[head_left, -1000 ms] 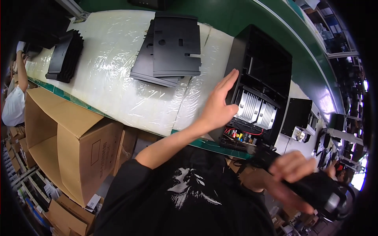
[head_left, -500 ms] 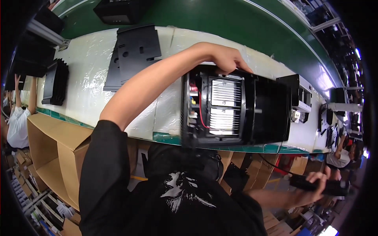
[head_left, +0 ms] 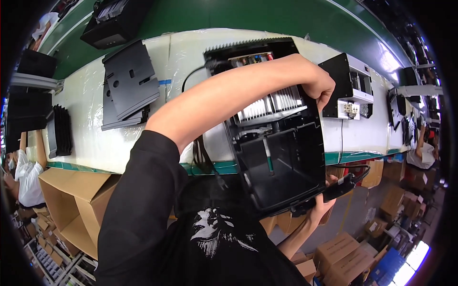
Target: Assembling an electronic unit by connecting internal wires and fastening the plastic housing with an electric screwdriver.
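A large black open-topped device housing (head_left: 286,164) stands at the bench's near edge, tilted and partly overhanging it. Inside it, a finned metal block (head_left: 267,106) shows partly behind my left forearm. My left hand (head_left: 320,88) reaches across and is closed on the housing's right side wall, its fingertips partly hidden. Below the near right corner, my right hand (head_left: 322,204) is closed around a black corded electric screwdriver (head_left: 339,187), against or very near the housing. A loose black power cord (head_left: 202,155) hangs from the housing's far left over the bench edge.
Black sheet-metal panels (head_left: 131,83) lie left on the white-covered bench (head_left: 181,43). A black-and-silver assembly (head_left: 353,90) stands right. Black ribbed parts (head_left: 59,131) sit far left. An open cardboard box (head_left: 71,190) is below the bench. Other people are at both sides.
The housing has turned and tilted toward me, its near end now over the bench edge. My left hand moved right with it. My right hand brought the screwdriver in to the housing's corner.
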A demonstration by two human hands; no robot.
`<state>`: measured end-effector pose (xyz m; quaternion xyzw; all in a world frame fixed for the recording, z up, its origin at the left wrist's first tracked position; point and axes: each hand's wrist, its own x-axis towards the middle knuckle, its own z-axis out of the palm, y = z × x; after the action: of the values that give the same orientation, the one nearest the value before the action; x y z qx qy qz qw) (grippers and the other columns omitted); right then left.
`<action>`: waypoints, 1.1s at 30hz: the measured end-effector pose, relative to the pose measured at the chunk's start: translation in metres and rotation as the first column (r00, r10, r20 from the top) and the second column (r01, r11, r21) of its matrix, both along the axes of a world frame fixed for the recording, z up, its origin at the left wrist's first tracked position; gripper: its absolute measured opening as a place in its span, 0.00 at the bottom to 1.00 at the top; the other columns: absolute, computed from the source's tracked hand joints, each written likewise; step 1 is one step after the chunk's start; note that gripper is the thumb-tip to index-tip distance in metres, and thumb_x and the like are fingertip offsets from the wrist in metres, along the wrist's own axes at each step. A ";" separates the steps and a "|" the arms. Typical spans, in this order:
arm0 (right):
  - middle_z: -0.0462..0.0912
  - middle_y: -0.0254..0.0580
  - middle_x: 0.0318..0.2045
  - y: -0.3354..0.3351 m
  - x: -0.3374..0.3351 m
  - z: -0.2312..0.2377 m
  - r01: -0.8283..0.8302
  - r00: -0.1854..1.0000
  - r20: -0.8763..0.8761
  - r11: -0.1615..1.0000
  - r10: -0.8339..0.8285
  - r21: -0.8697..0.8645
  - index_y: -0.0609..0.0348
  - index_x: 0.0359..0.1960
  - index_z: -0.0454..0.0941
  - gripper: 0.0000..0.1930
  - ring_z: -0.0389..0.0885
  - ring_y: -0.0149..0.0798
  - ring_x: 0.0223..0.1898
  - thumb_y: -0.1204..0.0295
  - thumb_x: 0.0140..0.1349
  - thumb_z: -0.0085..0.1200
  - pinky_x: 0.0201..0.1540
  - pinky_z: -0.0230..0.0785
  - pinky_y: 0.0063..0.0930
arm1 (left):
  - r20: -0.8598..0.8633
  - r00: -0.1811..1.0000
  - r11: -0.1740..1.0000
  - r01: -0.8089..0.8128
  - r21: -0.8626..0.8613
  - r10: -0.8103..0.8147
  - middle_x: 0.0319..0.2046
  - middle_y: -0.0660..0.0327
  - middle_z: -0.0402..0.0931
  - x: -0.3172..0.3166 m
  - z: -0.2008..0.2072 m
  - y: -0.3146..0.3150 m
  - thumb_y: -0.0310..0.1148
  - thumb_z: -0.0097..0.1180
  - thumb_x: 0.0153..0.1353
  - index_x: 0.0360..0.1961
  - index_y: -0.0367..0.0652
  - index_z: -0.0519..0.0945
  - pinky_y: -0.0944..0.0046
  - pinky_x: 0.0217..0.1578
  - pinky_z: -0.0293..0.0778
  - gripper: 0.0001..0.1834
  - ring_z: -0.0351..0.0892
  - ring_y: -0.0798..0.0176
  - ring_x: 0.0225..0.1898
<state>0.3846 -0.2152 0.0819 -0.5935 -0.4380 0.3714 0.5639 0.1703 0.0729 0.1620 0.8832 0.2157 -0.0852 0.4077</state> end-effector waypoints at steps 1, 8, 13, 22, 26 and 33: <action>0.77 0.45 0.41 0.000 -0.005 0.009 -0.100 0.991 -0.102 0.992 0.093 -0.073 0.62 0.58 0.61 0.30 0.76 0.28 0.27 0.80 0.51 0.57 0.23 0.67 0.16 | -0.023 0.999 0.993 -0.021 0.117 0.023 0.39 0.64 0.82 0.001 0.002 -0.001 0.16 0.46 0.47 0.37 0.54 0.86 0.62 0.41 0.73 0.23 0.79 0.62 0.43; 0.78 0.47 0.37 0.011 -0.047 0.029 -0.364 0.926 -0.209 0.887 0.314 -0.283 0.63 0.58 0.59 0.32 0.75 0.28 0.24 0.86 0.48 0.54 0.24 0.70 0.20 | 0.143 0.986 0.786 -0.152 0.599 0.081 0.30 0.58 0.81 -0.022 -0.016 -0.018 0.24 0.57 0.43 0.27 0.47 0.84 0.58 0.34 0.74 0.09 0.80 0.58 0.37; 0.76 0.45 0.30 0.034 -0.034 0.038 -0.196 0.978 -0.105 0.959 0.178 -0.203 0.61 0.56 0.55 0.28 0.74 0.29 0.21 0.78 0.56 0.56 0.22 0.68 0.20 | 0.323 0.872 0.671 -0.490 0.557 0.368 0.51 0.48 0.69 -0.077 -0.007 -0.134 0.34 0.57 0.52 0.51 0.36 0.71 0.55 0.54 0.65 0.25 0.68 0.49 0.55; 0.72 0.41 0.23 0.102 -0.001 0.113 -0.116 0.965 -0.133 0.823 0.226 0.556 0.51 0.65 0.48 0.37 0.69 0.32 0.16 0.42 0.62 0.42 0.16 0.62 0.22 | 0.085 0.935 0.805 -0.341 0.486 0.345 0.65 0.38 0.47 -0.103 0.000 -0.189 0.55 0.62 0.46 0.58 0.44 0.68 0.40 0.63 0.44 0.40 0.49 0.42 0.66; 0.74 0.43 0.24 0.116 0.027 0.136 0.008 1.000 0.008 0.604 -0.023 0.797 0.56 0.57 0.61 0.41 0.71 0.37 0.19 0.32 0.56 0.36 0.21 0.63 0.31 | 0.148 0.912 0.735 -0.398 0.548 0.383 0.63 0.45 0.54 -0.105 -0.005 -0.187 0.40 0.61 0.50 0.61 0.46 0.63 0.46 0.60 0.53 0.36 0.57 0.46 0.63; 0.76 0.42 0.23 0.158 0.083 0.133 0.010 0.993 0.056 0.534 -0.107 0.845 0.61 0.30 0.75 0.42 0.75 0.40 0.20 0.27 0.53 0.33 0.25 0.66 0.31 | 0.213 0.886 0.774 -0.463 0.433 0.412 0.62 0.46 0.57 -0.114 -0.003 -0.190 0.30 0.61 0.47 0.57 0.43 0.68 0.44 0.62 0.52 0.33 0.57 0.45 0.63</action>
<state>0.4675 -0.0570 0.2147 -0.2807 -0.5704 0.0654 0.7692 0.0564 -0.1172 0.1588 0.8838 0.4073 0.1140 0.1998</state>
